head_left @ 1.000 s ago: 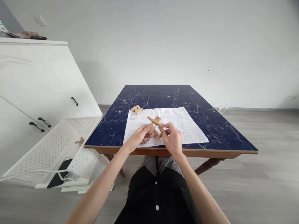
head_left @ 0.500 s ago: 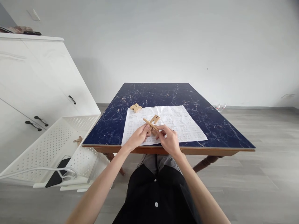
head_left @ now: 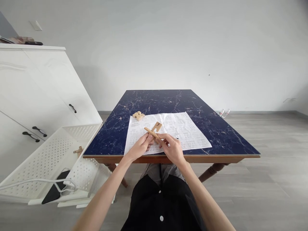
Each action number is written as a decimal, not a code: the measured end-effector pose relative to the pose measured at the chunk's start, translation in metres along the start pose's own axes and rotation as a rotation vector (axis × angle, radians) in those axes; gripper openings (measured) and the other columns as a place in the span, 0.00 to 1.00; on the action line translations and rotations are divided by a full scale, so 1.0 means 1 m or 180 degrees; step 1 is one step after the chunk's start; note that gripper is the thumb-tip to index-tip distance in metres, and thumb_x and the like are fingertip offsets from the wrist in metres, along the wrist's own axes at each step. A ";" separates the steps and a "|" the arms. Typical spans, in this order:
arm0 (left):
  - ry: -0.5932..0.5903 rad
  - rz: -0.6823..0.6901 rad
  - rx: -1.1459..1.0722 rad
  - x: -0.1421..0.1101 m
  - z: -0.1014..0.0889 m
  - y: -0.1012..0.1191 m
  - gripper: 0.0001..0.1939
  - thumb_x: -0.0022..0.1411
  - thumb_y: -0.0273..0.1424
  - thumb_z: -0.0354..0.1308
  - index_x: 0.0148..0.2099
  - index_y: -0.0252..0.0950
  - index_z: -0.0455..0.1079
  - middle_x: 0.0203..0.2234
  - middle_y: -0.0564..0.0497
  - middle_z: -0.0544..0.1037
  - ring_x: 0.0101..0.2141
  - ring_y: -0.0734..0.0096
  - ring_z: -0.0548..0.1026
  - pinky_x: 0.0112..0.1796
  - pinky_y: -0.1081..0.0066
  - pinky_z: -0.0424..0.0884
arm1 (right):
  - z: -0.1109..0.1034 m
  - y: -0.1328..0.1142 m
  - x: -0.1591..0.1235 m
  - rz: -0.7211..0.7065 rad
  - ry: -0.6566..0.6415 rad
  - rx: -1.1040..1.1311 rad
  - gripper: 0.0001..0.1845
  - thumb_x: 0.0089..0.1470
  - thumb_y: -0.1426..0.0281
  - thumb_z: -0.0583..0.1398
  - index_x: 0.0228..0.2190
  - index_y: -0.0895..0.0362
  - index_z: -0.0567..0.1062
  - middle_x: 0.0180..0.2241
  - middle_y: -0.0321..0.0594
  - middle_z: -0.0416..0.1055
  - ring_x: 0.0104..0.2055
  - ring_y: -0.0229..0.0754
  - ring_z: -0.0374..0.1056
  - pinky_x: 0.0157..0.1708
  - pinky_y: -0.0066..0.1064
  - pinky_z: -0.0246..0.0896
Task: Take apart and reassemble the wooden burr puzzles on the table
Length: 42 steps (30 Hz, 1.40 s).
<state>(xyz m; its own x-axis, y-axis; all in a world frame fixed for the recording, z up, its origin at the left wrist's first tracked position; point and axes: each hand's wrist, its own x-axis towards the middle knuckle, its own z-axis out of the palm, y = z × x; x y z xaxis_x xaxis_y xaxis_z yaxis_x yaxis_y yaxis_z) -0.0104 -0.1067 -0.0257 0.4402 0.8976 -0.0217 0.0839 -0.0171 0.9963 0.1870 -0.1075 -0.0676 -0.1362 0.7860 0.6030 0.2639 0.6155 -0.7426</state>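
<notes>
Two flat wooden puzzle pieces cross each other above the printed sheet. One is a notched piece with a dark mark like a 3 near its far end. The other, a narrow piece seen nearly edge-on, lies across it. My left hand is closed on the pieces from the left, thumb on top. From the right, my right hand pinches the near end of the narrow piece. Fingers hide the lower ends and the exact joint. A small cluster of wooden blocks rests at the sheet's far left corner.
The dark blue marbled table has a wooden edge in front of me. On the left stand a white cabinet and a white perforated basket containing a wooden piece and a cable. Clear bottles are on the floor at right.
The whole view has shifted slightly, so the table sits lower. Both hands keep hold of the crossed pieces, and the narrow piece has turned slightly, showing more of its side.
</notes>
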 end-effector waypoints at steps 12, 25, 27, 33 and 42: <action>-0.0006 0.0157 0.0084 -0.003 -0.002 0.005 0.27 0.75 0.59 0.52 0.49 0.37 0.66 0.28 0.57 0.67 0.18 0.82 0.51 0.20 0.74 0.49 | -0.001 -0.004 0.003 0.0132 -0.0075 -0.0001 0.15 0.73 0.55 0.57 0.42 0.50 0.78 0.48 0.46 0.84 0.25 0.41 0.76 0.27 0.36 0.72; 0.0049 0.0168 0.0000 -0.003 0.000 0.005 0.24 0.77 0.55 0.53 0.49 0.39 0.69 0.31 0.54 0.71 0.19 0.81 0.54 0.21 0.73 0.55 | 0.002 -0.005 0.004 0.0221 0.0026 -0.0181 0.12 0.72 0.57 0.58 0.42 0.50 0.77 0.46 0.44 0.86 0.23 0.42 0.76 0.26 0.36 0.70; 0.0084 0.0186 -0.0027 -0.002 0.000 0.004 0.23 0.77 0.55 0.53 0.50 0.39 0.69 0.32 0.54 0.72 0.19 0.80 0.55 0.22 0.74 0.56 | 0.002 -0.005 0.004 0.0237 0.0011 -0.0222 0.12 0.71 0.57 0.58 0.43 0.50 0.77 0.45 0.44 0.86 0.23 0.42 0.76 0.26 0.36 0.70; 0.0255 0.0254 -0.0062 -0.002 0.003 0.002 0.24 0.74 0.56 0.57 0.48 0.38 0.70 0.31 0.53 0.73 0.19 0.81 0.57 0.21 0.74 0.57 | -0.001 -0.004 0.007 0.0358 -0.0115 -0.0397 0.14 0.71 0.57 0.57 0.47 0.52 0.75 0.42 0.44 0.84 0.31 0.45 0.79 0.30 0.35 0.70; 0.0857 0.0528 -0.0029 -0.003 0.007 0.002 0.24 0.74 0.55 0.57 0.43 0.38 0.68 0.25 0.56 0.70 0.21 0.77 0.64 0.22 0.74 0.62 | 0.001 0.004 0.022 0.0864 -0.0444 -0.1262 0.17 0.65 0.56 0.66 0.47 0.54 0.74 0.46 0.48 0.78 0.44 0.52 0.76 0.36 0.37 0.67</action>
<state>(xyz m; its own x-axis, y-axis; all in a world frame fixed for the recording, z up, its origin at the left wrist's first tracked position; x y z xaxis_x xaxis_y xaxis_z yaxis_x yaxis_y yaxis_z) -0.0055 -0.1130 -0.0244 0.1945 0.9673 0.1628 0.0223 -0.1703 0.9851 0.1837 -0.0876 -0.0572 -0.1315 0.9317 0.3386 0.6466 0.3395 -0.6831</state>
